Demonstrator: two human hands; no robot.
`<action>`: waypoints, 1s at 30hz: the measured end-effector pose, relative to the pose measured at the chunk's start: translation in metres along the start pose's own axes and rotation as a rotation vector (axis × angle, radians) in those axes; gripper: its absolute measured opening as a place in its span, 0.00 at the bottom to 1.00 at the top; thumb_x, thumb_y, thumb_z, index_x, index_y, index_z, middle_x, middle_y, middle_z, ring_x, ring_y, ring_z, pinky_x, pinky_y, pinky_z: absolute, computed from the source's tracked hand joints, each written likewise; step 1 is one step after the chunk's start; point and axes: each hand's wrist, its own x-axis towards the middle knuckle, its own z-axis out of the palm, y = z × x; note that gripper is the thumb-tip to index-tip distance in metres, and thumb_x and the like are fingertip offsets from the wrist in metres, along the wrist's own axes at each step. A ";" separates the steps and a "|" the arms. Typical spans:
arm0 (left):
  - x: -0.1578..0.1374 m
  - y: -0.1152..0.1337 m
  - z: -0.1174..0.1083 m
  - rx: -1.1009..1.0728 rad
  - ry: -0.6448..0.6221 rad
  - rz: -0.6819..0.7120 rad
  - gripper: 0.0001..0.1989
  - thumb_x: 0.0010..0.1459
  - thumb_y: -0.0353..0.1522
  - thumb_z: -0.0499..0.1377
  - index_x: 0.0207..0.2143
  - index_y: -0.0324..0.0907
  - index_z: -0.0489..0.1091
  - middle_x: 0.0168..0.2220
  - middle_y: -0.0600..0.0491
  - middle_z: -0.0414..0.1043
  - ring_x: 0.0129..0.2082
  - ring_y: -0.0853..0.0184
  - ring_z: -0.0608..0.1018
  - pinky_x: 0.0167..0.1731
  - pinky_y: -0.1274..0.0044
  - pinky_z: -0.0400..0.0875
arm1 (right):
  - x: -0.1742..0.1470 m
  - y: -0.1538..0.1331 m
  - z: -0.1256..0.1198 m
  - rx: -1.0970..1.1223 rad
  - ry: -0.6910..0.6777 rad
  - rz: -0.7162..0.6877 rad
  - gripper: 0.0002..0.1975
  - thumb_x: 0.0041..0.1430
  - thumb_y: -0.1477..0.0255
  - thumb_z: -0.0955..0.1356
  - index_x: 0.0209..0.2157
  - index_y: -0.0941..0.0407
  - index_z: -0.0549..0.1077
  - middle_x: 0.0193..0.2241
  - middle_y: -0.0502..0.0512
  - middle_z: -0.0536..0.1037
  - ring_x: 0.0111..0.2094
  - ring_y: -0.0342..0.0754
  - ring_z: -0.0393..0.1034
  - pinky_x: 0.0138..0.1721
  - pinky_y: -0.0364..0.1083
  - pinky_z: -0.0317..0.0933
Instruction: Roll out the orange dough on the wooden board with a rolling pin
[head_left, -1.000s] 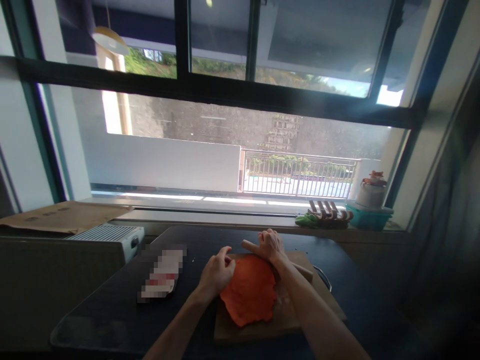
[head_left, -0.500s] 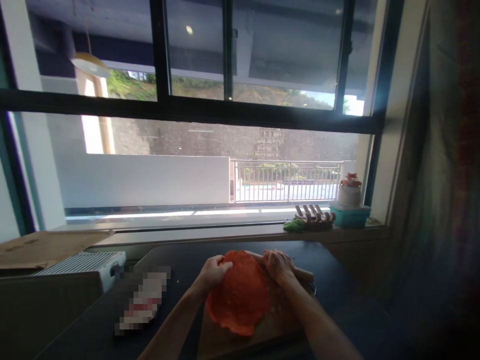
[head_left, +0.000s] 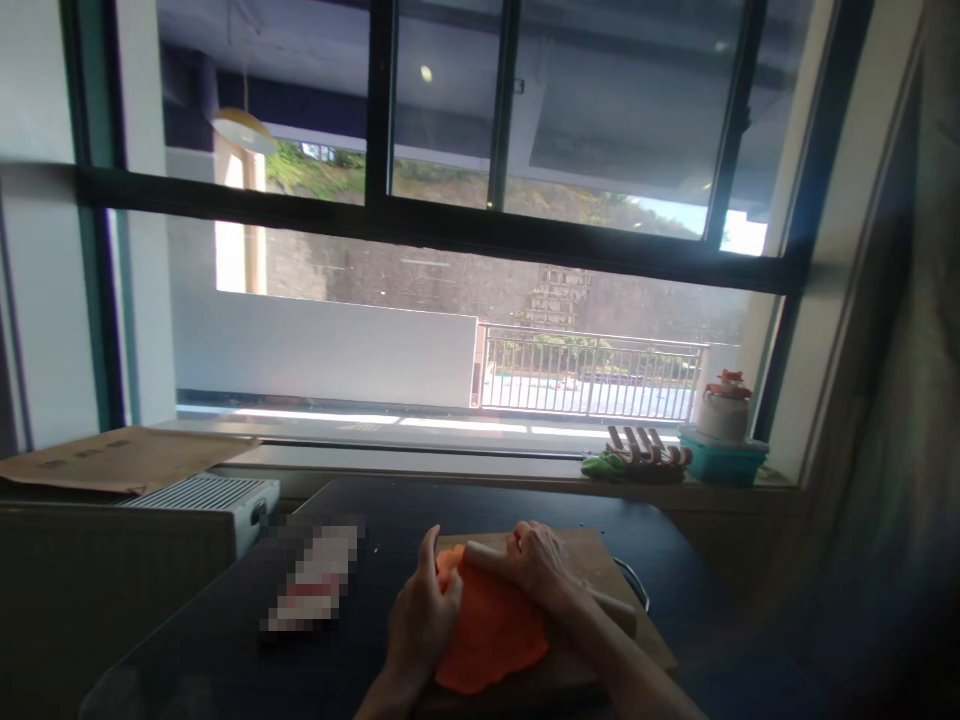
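A flat sheet of orange dough [head_left: 495, 637] lies on a wooden cutting board [head_left: 589, 552]. My left hand [head_left: 424, 608] is at the dough's left edge, thumb and fingers apart; whether it touches the dough I cannot tell. My right hand [head_left: 540, 562] is closed around a pale wooden rolling pin [head_left: 487, 560], which slants across the dough's upper right part. The right forearm covers some of the pin's length.
A dark table [head_left: 217, 640] carries the board, which has a metal handle [head_left: 634, 582]. On the left lies a pixelated item [head_left: 315, 580]. A radiator [head_left: 210, 500] holds brown cardboard [head_left: 127, 458]. The sill bears a teal box [head_left: 724, 460] with a white container [head_left: 724, 412] on top.
My left hand has let go of the dough's edge, and the sheet now lies flatter on the board. The rolling pin is now over the dough. The view has shifted and tilted.
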 end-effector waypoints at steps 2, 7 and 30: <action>0.000 -0.003 0.003 -0.114 0.043 0.011 0.29 0.55 0.33 0.49 0.59 0.35 0.55 0.33 0.48 0.76 0.32 0.61 0.79 0.35 0.73 0.70 | 0.007 -0.011 0.003 -0.015 0.009 -0.016 0.18 0.64 0.65 0.56 0.38 0.55 0.75 0.41 0.59 0.77 0.45 0.53 0.68 0.44 0.48 0.58; 0.005 -0.009 0.002 -0.379 0.031 -0.029 0.30 0.51 0.38 0.51 0.55 0.33 0.59 0.27 0.52 0.74 0.24 0.64 0.76 0.28 0.73 0.71 | 0.025 -0.025 0.004 -0.069 -0.008 0.073 0.21 0.64 0.62 0.55 0.41 0.55 0.76 0.45 0.61 0.74 0.49 0.56 0.65 0.49 0.53 0.56; 0.004 -0.011 0.002 -0.355 0.054 0.006 0.28 0.50 0.39 0.51 0.52 0.35 0.64 0.27 0.51 0.75 0.29 0.61 0.79 0.31 0.72 0.72 | 0.022 -0.029 0.009 -0.095 -0.077 0.088 0.24 0.65 0.64 0.53 0.42 0.54 0.77 0.47 0.61 0.74 0.51 0.59 0.63 0.51 0.58 0.54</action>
